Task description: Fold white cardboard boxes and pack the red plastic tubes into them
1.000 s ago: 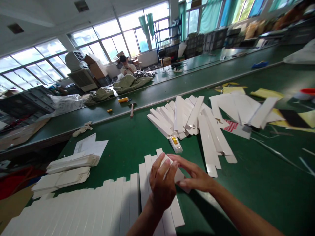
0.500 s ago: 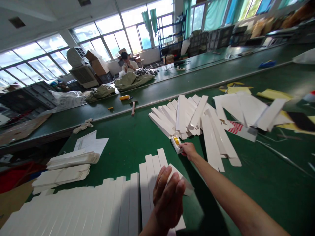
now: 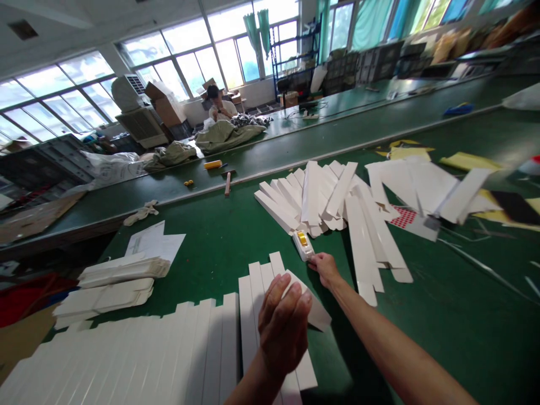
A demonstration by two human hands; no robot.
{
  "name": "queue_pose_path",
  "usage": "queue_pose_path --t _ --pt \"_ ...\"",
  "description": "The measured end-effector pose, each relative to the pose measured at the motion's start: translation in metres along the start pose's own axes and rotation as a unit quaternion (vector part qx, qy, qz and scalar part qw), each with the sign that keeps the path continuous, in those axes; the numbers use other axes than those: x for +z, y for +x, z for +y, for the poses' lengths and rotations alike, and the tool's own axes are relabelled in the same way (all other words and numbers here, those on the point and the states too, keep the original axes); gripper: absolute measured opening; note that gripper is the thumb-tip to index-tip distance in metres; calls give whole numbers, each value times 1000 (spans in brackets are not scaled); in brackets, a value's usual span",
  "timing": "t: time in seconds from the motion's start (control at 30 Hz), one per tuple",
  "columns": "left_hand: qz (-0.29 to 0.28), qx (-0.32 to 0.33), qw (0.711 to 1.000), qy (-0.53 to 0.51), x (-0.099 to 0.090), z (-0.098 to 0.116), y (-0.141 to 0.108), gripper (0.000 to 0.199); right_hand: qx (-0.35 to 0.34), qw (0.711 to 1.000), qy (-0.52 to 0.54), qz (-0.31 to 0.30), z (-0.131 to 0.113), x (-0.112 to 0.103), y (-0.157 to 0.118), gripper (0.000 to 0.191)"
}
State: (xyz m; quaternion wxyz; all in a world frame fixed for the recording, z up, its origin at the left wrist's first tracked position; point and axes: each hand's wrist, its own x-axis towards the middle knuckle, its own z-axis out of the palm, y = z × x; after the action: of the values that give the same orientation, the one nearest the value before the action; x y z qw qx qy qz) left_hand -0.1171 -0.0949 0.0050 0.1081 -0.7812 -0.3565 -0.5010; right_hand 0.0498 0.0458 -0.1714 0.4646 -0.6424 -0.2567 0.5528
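Room: long factory workroom, daylit through tall steel-framed windows (image 3: 185, 50), with a seated co-worker (image 3: 219, 107) at the far end of a second green surface (image 3: 320, 135).

Surface: matte green work surface (image 3: 219, 247), running across the view and carrying white card in several lots.

Left hand: the left hand (image 3: 283, 326) stands upright, its grip narrow around a folded white card strip (image 3: 316, 306) (the fingers hide exactly where they press).

Right hand: the right hand (image 3: 325, 269) reaches forward with its grip drawn narrow, right at the end of a white plastic hand tool with a yellow insert (image 3: 302, 246); whether it holds the tool, the picture cannot tell.

Card strip: raised just above the near lot of strips, its free end tilting out to the right of the left hand.

Nearby card: long white card strips (image 3: 169, 349) lie side by side at lower left, a fanned pile of white card strips (image 3: 307, 197) sits just beyond the tool, and flat stacks of folded white card (image 3: 116, 270) lie further left.

Handling: pinching close to the fold should work best, since a loose hold would let the tilted end swing.

Containers: grey plastic crates (image 3: 377, 62) line the far wall, contents hidden; brown cardboard cartons (image 3: 165, 109) stand near the windows, contents hidden too.
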Motion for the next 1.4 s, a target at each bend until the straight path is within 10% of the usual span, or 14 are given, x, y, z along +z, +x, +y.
queue_pose_path --t 0.43,0.87,1.17,1.4 --pt "42 -9 997 -60 8 1 4 55 -5 991 -107 -82 -25 -15 -8 25" --pt "66 -104 992 -42 29 15 13 58 -152 955 47 -249 -152 -49 -207 27" --pt "75 -90 992 -39 28 25 11 64 -201 957 -65 -198 -152 -35 -228 34" --pt "72 -93 992 -37 19 30 15 70 -12 966 -37 -255 -175 -35 -225 37"
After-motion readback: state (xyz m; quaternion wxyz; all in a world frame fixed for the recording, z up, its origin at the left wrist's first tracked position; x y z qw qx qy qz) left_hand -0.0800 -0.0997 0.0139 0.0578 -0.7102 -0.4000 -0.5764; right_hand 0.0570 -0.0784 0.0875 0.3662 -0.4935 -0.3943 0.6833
